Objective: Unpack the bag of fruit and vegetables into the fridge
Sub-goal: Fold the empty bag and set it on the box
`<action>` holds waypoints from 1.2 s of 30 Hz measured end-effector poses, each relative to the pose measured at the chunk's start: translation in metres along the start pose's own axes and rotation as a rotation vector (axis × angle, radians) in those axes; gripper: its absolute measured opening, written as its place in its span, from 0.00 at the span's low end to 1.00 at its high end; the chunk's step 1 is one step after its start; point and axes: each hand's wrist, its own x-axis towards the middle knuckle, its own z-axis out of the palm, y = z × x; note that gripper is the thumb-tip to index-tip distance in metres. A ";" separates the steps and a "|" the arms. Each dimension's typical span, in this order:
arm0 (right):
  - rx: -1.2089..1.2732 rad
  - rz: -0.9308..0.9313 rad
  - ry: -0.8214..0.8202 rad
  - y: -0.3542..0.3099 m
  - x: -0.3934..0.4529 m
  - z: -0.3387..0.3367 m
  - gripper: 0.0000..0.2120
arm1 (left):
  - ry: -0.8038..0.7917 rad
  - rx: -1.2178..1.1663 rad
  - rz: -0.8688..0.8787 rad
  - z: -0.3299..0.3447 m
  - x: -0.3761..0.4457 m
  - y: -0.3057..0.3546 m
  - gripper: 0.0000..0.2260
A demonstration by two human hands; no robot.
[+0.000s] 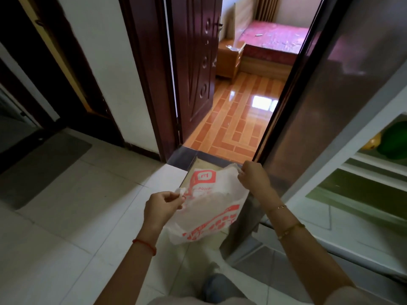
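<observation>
Fridge (pixel 363 172) interior and green produce (pixel 396 142) cut off.

White bag (pixel 211 208) with orange-red print; orange striped floor tiles (pixel 240 119); dark maroon door (pixel 196 62).

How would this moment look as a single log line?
left hand: pinches bag | right hand: pinches bag | bag: looks flat | fridge: open, green item inside

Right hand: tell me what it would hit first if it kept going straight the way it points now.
The right hand, pinching the plastic bag by its edge, points up and away toward the fridge door. It would probably meet that door's dark edge almost at once, though depth is hard to judge.
</observation>
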 end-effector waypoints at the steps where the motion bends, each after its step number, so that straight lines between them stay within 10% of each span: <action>1: -0.029 0.011 0.002 -0.002 0.009 0.000 0.06 | -0.028 -0.006 -0.013 0.006 0.006 0.001 0.11; 24: 0.303 0.386 -0.019 0.077 0.117 0.089 0.16 | -0.627 -0.243 -0.250 0.173 0.105 0.006 0.13; 36: 0.234 0.146 0.172 0.043 0.060 0.044 0.24 | -0.325 0.383 0.469 0.104 0.132 0.031 0.18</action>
